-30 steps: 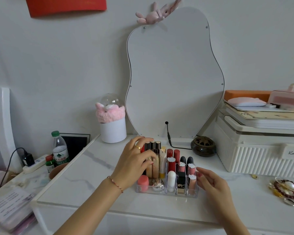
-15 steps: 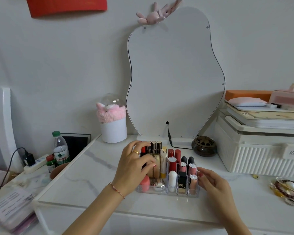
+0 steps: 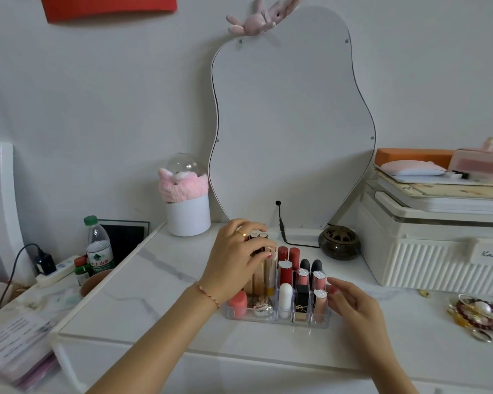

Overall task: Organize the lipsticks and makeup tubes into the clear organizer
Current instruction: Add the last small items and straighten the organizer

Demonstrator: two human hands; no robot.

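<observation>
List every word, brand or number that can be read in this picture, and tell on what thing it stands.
"KaS", handwritten: small label on the ribbed white plastic storage box.
Gold "YSL" monogram: black square lipstick in the clear organizer.
Green label of the clear plastic water bottle: Chinese characters, too blurred to read.
Printed leaflet at lower left: too small to read.

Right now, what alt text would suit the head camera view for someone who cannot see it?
A person's left hand grips tall makeup tubes standing in a clear organizer full of lipsticks on a white marble table, while the right hand touches its side.
</observation>
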